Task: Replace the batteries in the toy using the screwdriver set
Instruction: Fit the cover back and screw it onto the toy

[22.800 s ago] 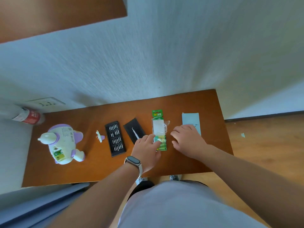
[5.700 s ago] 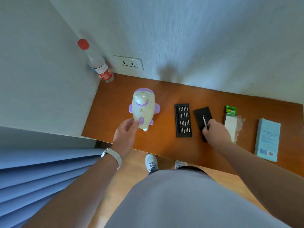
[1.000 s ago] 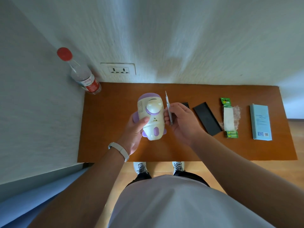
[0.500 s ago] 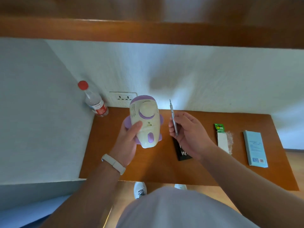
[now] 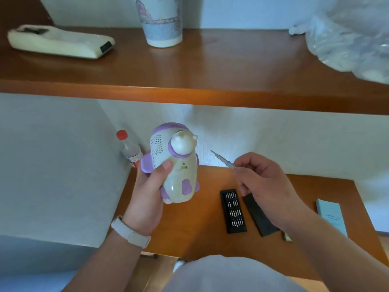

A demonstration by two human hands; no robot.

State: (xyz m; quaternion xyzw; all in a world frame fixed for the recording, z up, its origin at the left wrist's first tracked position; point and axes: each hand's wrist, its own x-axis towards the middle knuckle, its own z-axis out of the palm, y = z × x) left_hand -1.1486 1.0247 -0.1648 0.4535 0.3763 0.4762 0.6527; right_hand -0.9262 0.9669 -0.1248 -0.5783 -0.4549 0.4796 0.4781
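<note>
Standing upright in left hand (image 5: 145, 192): toy (image 5: 175, 165), nose up.

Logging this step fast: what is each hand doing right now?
Left hand: closed around the toy, held up off the table.
Right hand: closed on the screwdriver, tip pointing toward the toy.

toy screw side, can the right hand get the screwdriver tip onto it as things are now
Probably not yet. The left hand holds the toy face toward the camera, so no screw shows. The right hand holds the screwdriver beside it, nothing between; the toy likely needs turning.
</note>
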